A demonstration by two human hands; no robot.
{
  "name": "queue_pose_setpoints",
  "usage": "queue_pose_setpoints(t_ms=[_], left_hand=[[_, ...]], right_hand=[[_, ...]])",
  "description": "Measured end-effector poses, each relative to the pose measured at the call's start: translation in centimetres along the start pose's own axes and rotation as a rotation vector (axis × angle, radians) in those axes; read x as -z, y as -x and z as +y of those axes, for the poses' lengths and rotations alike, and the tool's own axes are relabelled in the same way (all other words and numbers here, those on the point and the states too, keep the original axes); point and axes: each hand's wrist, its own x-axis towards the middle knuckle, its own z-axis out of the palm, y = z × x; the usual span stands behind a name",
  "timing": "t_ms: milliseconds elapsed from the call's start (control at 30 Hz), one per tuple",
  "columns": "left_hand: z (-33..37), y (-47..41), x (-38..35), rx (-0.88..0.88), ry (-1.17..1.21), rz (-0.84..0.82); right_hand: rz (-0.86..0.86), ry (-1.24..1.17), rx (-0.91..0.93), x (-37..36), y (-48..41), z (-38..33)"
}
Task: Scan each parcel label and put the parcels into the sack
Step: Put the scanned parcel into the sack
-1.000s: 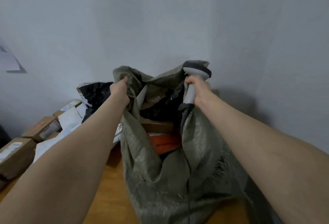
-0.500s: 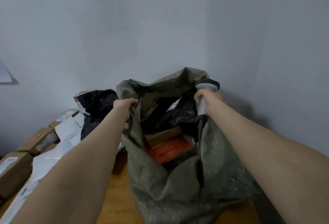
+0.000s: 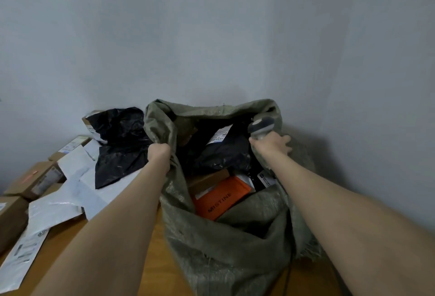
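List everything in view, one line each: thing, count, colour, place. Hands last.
sack: one, olive green, on the table, mouth held open
orange box: one, orange, inside the sack
black mailer: one, black with white label, inside the sack
brown box: one, brown, inside the sack
loose black bag: one, black, left of the sack
white mailers: several, white, on the table's left
cardboard boxes: several, brown, far left
scanner: one, grey, in right hand
table: one, wooden
left hand: grips the sack's left rim
right hand: holds scanner at the right rim
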Motion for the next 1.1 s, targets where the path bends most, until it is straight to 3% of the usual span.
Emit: queue_pose_setpoints(t_ms=[100, 233, 533, 733, 867, 967, 1100], left_hand=[[-0.5, -0.2, -0.1, 0.052, -0.005, -0.09], [-1.4, -1.0, -0.6, 0.077, -0.265, -0.147], [-3.3, -4.3, -1.8, 0.099, -0.389, -0.012], [-2.9, -4.7, -2.5, 0.107, -0.192, 0.071], [-1.5, -3.3, -3.1, 0.103, -0.006, -0.031], [2.3, -1.5, -3.4, 0.137, 0.159, -0.051], [8.6, 0.0, -3.5, -0.11, 0.205, -0.039]], right_hand=[[-0.058, 0.019, 0.0, -1.2, -0.9, 1.0], [-0.189, -0.015, 0.029, -2.8, -2.5, 1.2], [-0.351, -0.466, -0.172, -5.2, -6.6, 1.9], [-0.409, -0.65, -0.248, -5.1, -7.3, 1.3], [-0.438, -0.944, -0.289, -3.5, -6.2, -0.5], [-0.465, -1.089, -0.194, -1.3, -4.3, -4.2], [-0.5, -1.23, -0.001, 3.0, -1.6, -10.7]])
